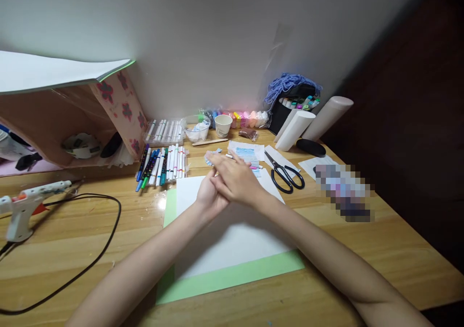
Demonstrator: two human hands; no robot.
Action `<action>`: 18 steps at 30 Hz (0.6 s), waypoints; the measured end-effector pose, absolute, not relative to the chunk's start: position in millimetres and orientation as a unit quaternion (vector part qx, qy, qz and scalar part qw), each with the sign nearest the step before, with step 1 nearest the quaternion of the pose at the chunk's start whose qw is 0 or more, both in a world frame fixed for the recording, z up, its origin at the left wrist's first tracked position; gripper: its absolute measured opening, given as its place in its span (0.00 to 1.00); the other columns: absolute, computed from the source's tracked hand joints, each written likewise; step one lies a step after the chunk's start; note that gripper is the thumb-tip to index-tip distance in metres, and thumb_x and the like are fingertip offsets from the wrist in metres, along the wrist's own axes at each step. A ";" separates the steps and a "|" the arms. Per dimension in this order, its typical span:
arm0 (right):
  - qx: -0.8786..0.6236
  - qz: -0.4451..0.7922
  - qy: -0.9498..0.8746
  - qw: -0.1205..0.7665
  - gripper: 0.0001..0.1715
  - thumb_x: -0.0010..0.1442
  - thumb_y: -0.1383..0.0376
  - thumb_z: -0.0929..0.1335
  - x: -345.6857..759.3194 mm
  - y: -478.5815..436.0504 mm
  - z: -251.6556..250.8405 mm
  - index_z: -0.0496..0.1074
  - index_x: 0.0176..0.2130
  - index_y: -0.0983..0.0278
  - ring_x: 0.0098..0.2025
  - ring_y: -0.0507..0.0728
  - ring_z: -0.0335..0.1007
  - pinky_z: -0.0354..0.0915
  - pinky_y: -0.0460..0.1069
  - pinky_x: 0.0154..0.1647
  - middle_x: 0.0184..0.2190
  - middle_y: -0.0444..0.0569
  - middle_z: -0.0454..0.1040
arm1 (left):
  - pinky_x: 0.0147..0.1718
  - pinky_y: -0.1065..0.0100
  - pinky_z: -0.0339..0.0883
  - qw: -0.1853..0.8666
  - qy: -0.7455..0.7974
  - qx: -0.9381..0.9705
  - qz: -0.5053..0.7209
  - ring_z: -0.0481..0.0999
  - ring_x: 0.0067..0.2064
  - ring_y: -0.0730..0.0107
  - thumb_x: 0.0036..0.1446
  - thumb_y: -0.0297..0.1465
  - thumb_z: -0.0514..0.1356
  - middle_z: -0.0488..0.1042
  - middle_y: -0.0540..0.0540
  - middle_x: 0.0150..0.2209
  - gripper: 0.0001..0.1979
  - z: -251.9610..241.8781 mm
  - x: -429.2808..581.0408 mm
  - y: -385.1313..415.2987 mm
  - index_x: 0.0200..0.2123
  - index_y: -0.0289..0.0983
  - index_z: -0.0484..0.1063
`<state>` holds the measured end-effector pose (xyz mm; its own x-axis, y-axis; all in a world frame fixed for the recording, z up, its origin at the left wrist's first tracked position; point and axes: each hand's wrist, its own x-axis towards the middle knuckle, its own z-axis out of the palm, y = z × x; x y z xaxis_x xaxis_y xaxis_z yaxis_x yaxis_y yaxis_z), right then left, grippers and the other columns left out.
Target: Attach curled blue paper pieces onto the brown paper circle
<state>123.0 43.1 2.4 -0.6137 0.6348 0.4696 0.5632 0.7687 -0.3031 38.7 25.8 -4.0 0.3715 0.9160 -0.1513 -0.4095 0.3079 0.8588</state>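
Both my hands meet over the far part of a white sheet (232,240) that lies on a green sheet (224,278). My right hand (235,177) lies flat, palm down, across my left hand (208,199), fingers stretched out to the left. My left hand sits palm up beneath it, and its fingers are mostly covered. Whether anything lies between the palms is hidden. Just beyond the fingertips are small blue and white paper scraps (212,155) and a printed paper (248,152).
Black scissors (286,175) lie right of the hands. Rows of markers (163,165) lie to the left, with a glue gun (25,204) and its black cord (105,240) far left. A paper cup (223,124), a bowl (195,130), clay pieces, white rolls (297,129) and a marker holder stand along the wall.
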 end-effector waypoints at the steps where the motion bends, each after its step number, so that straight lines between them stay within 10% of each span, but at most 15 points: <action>1: -0.349 0.064 -0.891 0.282 0.28 0.64 0.58 0.58 127.7 45.6 2.6 0.58 0.60 0.66 0.61 0.63 0.57 0.40 0.66 0.65 0.59 0.56 0.64 | 0.54 0.61 0.63 0.759 0.341 0.323 0.451 0.69 0.54 0.63 0.62 0.40 0.42 0.74 0.41 0.43 0.21 -3.0 27.0 24.5 0.43 0.36 0.69; 7: -0.357 0.157 -0.842 0.373 0.21 0.67 0.58 0.54 168.9 41.5 14.0 0.66 0.53 0.59 0.52 0.60 0.65 0.61 0.57 0.53 0.48 0.52 0.71 | 0.55 0.62 0.63 0.825 0.289 0.206 0.439 0.71 0.51 0.64 0.61 0.37 0.42 0.74 0.37 0.41 0.20 6.2 11.4 20.8 0.39 0.32 0.70; 18: -0.378 0.169 -0.825 0.384 0.12 0.60 0.66 0.66 172.5 15.0 -2.8 0.71 0.46 0.57 0.45 0.59 0.68 0.65 0.55 0.46 0.41 0.49 0.73 | 0.52 0.65 0.62 0.803 0.274 0.292 0.442 0.70 0.50 0.64 0.51 0.21 0.51 0.74 0.41 0.41 0.14 5.3 17.0 10.5 0.39 0.32 0.73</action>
